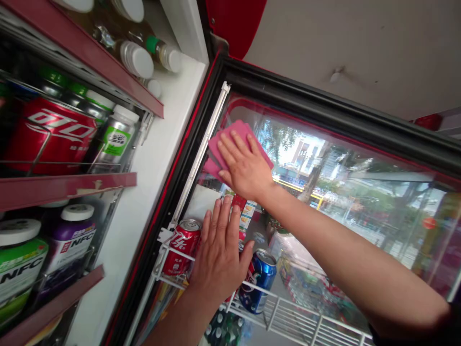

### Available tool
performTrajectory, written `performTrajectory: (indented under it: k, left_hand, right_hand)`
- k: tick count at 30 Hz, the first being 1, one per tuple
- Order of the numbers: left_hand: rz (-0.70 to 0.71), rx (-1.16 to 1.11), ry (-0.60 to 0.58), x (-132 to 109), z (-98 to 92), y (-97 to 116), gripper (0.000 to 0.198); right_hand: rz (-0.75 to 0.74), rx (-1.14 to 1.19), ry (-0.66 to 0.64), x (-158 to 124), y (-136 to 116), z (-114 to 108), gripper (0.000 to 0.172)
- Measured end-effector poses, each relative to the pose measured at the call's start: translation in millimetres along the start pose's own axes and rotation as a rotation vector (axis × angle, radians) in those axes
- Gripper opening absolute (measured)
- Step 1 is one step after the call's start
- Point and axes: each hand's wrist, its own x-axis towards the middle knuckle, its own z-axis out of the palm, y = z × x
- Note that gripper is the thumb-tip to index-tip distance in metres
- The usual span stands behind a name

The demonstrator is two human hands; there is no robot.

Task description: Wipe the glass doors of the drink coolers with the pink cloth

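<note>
My right hand (pixel 245 166) lies with fingers spread on a folded pink cloth (pixel 239 132), holding it flat against the glass door (pixel 345 202) near its upper hinge-side corner. Below it, my left hand (pixel 219 247) is raised with the fingers stretched out and nothing visible in it. It is in front of the door's wire rack, between a red soda can (pixel 182 245) and a blue soda can (pixel 262 274). Whether the left palm touches a can or the glass is hidden.
On the left, fridge shelves (pixel 68 187) hold cans and bottles behind red edge strips. A white wire rack (pixel 288 315) crosses the door's lower part. The black door frame (pixel 324 110) runs along the top. Trees and buildings show in the glass.
</note>
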Motion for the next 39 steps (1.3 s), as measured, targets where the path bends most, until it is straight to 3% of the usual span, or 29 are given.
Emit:
performTrajectory:
  k: [3, 7, 9, 14, 16, 18, 23, 26, 32, 39]
  left_hand:
    - [0.016, -0.001, 0.048, -1, 1.1, -1, 0.105]
    - [0.024, -0.005, 0.061, -2, 1.4, -2, 0.103]
    - [0.024, -0.014, 0.050, -2, 0.6, -2, 0.103]
    - [0.013, -0.021, 0.038, -4, -0.6, -1, 0.103]
    - [0.017, -0.021, 0.041, -4, 0.3, -2, 0.102]
    - [0.026, -0.023, 0.050, -4, 1.7, -2, 0.101]
    - [0.034, -0.029, 0.066, -5, 3.6, -4, 0.100]
    - [0.029, -0.031, 0.065, -6, 3.3, -5, 0.099]
    - [0.039, -0.036, 0.057, -3, 3.4, -6, 0.096]
    - [0.046, -0.019, 0.017, -2, 3.1, -7, 0.100]
  right_hand:
    - [-0.356, 0.023, -0.131, -20, -28, 9, 0.068]
    - [-0.508, 0.023, -0.194, -28, -31, 12, 0.068]
    - [-0.457, 0.017, -0.173, -17, -17, 8, 0.074]
    - [0.000, 0.020, 0.059, 24, 21, -3, 0.079]
    - [0.082, 0.026, 0.101, 29, 19, -2, 0.079]
    - [0.067, 0.022, 0.081, 24, 5, 3, 0.077]
    - [-0.199, 0.028, -0.068, -15, -42, 15, 0.068]
    - [-0.290, 0.046, -0.146, -34, -50, 13, 0.065]
    - [-0.328, 0.115, -0.201, -73, -33, 6, 0.062]
    - [-0.178, 0.100, -0.125, -169, 2, 4, 0.079]
